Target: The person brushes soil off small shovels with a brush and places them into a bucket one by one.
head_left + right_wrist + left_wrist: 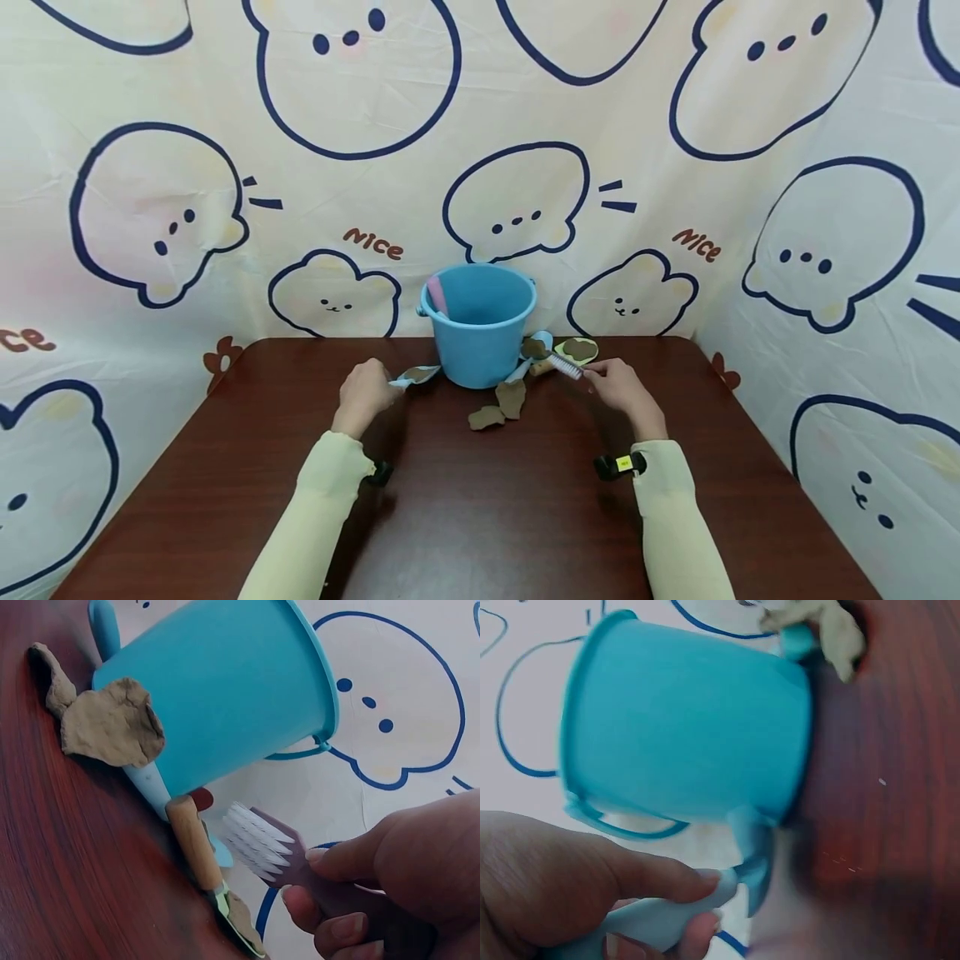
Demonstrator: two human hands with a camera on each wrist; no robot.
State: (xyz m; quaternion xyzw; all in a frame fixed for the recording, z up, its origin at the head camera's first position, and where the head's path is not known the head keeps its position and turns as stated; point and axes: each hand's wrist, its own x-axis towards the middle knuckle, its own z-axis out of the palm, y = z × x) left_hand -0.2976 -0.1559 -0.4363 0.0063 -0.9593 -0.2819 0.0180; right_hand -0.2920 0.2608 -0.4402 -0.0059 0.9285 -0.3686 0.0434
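Note:
A blue bucket [483, 354] stands at the table's back, with a pink-purple object [437, 295] leaning inside it. The left hand [365, 395] grips the pale blue handle [656, 922] of a small blue tool [754, 862], whose head is beside the bucket; in the head view something brown lies on that head. The right hand [624, 395] holds a brush by its dark purplish handle, its white bristles [257, 840] facing the bucket. Beneath the brush is a green trowel with a wooden handle [195, 841], bearing a brown lump [241, 918].
Brown clay-like pieces [511, 399] lie in front of the bucket, one over a light blue handle [150, 787]. Another blue tool [543, 337] with brown material is right of the bucket. A patterned cloth [517, 200] hangs behind the dark red-brown table [495, 517].

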